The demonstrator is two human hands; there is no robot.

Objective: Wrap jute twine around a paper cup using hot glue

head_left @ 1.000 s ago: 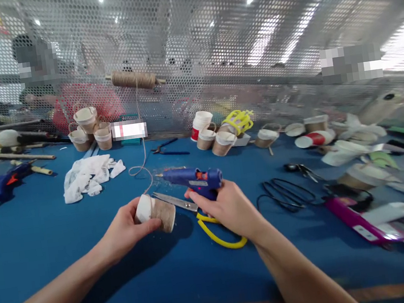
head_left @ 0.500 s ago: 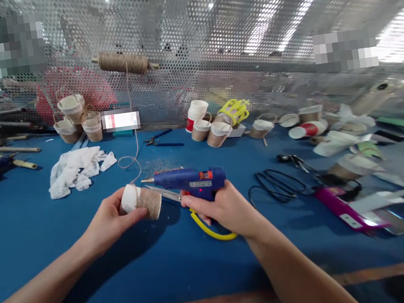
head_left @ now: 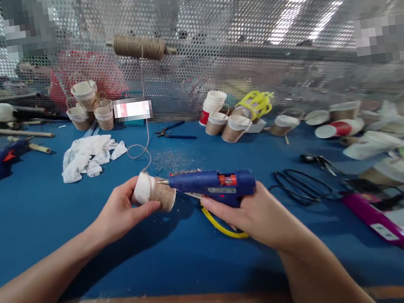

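My left hand (head_left: 120, 209) is closed round a small white paper cup (head_left: 142, 189), tilted on its side and partly wrapped in brown twine (head_left: 163, 196). My right hand (head_left: 249, 210) grips a blue glue gun (head_left: 202, 183), whose metal nozzle reaches the wrapped side of the cup; whether it touches I cannot tell. A small red light glows on the gun. Scissors with a yellow handle (head_left: 221, 226) show under the gun, partly hidden by my right hand. From the cup, a strand of twine runs up to a twine spool (head_left: 139, 47) on the mesh.
Twine-wrapped cups (head_left: 85, 95) stand at the back left behind a crumpled white cloth (head_left: 87, 156). Pliers (head_left: 175, 131) lie at the back. Several cups (head_left: 236, 128), a black cable (head_left: 301, 185) and a purple power strip (head_left: 386, 221) occupy the right. Another glue gun (head_left: 5, 157) lies left.
The glue gun's nozzle has come from just above the cup down to its wrapped side. The whole view has shifted, so things on the table appear further right.
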